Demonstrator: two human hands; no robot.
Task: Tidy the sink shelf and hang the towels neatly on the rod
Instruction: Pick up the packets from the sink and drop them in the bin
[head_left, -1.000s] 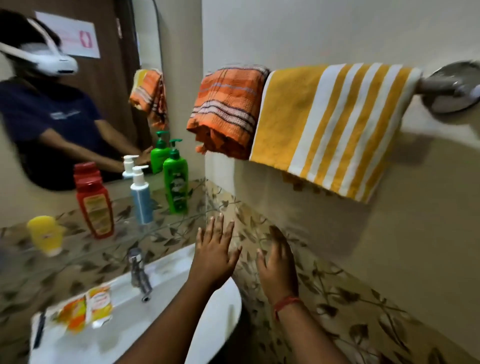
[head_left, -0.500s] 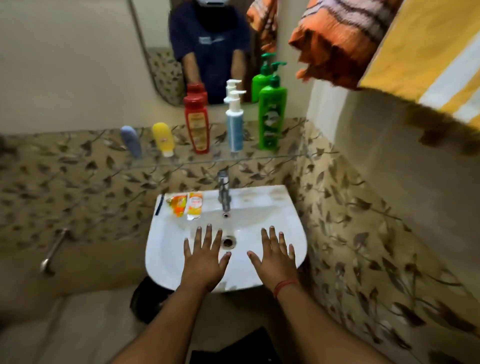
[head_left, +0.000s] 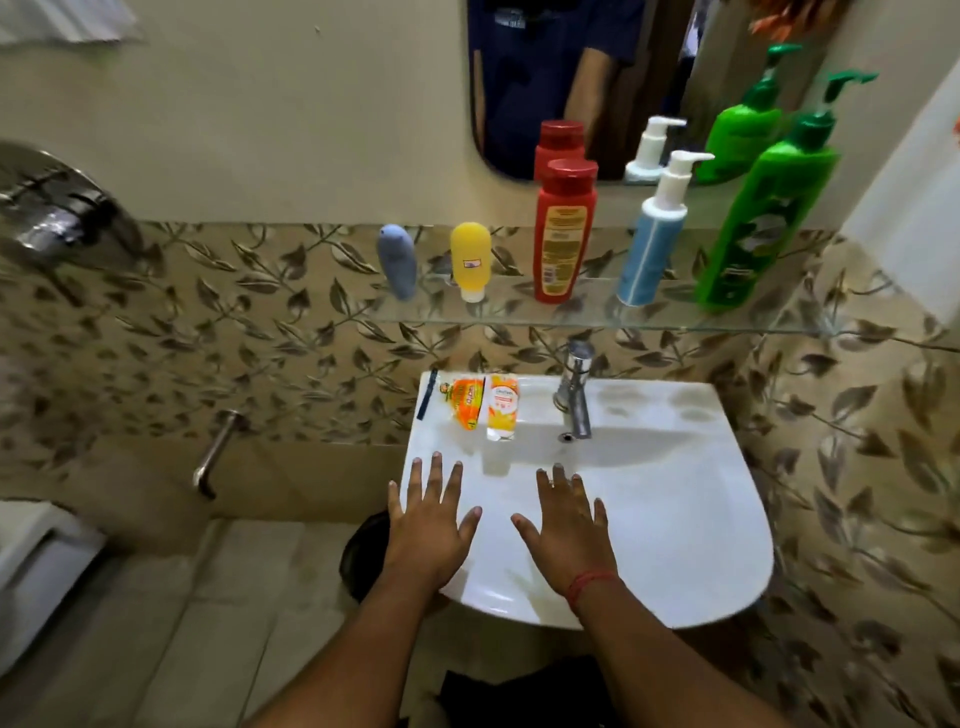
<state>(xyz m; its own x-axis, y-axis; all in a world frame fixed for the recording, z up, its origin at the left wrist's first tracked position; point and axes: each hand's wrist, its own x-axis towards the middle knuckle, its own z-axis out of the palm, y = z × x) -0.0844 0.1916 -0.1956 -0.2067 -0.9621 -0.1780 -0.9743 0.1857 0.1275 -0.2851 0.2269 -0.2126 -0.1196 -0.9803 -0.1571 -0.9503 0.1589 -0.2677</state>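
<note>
A glass shelf (head_left: 519, 318) above the sink carries a row of bottles: a grey-blue tube (head_left: 397, 261), a yellow tube (head_left: 470, 260), a red bottle (head_left: 563, 231), a blue pump bottle (head_left: 655, 236) and a green pump bottle (head_left: 763, 208). Both tubes stand cap down. My left hand (head_left: 429, 525) and my right hand (head_left: 566, 525) hover flat over the front of the white sink (head_left: 675, 493), fingers spread, holding nothing. Only a scrap of orange towel (head_left: 779, 21) shows at the top right. The towel rod is out of view.
Two orange tubes (head_left: 485, 402) and a dark thin stick (head_left: 427, 394) lie on the sink's back left rim, left of the tap (head_left: 575, 387). A mirror (head_left: 597, 78) hangs above the shelf. A chrome fitting (head_left: 57, 208) and a wall spout (head_left: 215, 452) sit at left, a dark bin (head_left: 363, 556) below.
My view has swung from the towels on the rod down and left to the sink and shelf. Both hands stay spread and empty in front of me.
</note>
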